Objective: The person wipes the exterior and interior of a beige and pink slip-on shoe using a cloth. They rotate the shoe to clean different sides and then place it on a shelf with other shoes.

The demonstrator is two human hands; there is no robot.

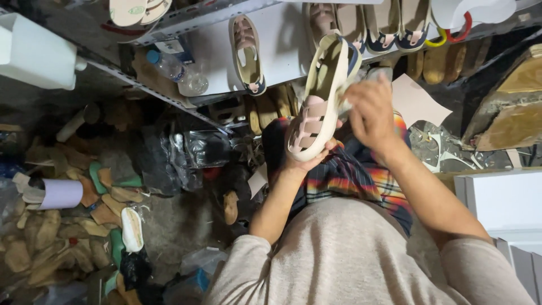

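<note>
Sandal (320, 101), cream-soled with pale pink woven straps, sits raised in front of your chest, above your plaid-covered lap (350, 175), toe end low and heel end up toward the shelf.

Largest first: the white metal shelf (282, 39) runs across the top of the view, carrying a matching sandal (247, 53) lying flat, a row of further sandals (389, 22) at its right end, and a clear plastic bottle (178, 73) on the tier below. On the floor to your left lies a heap of wooden shoe lasts (51, 237), with a lilac tube (61, 194) resting at its edge.

Your left hand (307, 161) cups the sandal from beneath at the toe, fingers curled around the sole edge in a supporting grasp. Your right hand (370, 110) is pressed against the upper side of the sandal near the heel, fingers bent and closed on what looks like a small pale cloth; the cloth itself is too hidden to confirm.

Risk assessment: the support is at one end only. Firm pressure from the right hand could, in my judgement, lever the shoe out of the left palm and drop it into the floor clutter. The open straps could also snag a fingertip and distort.
</note>
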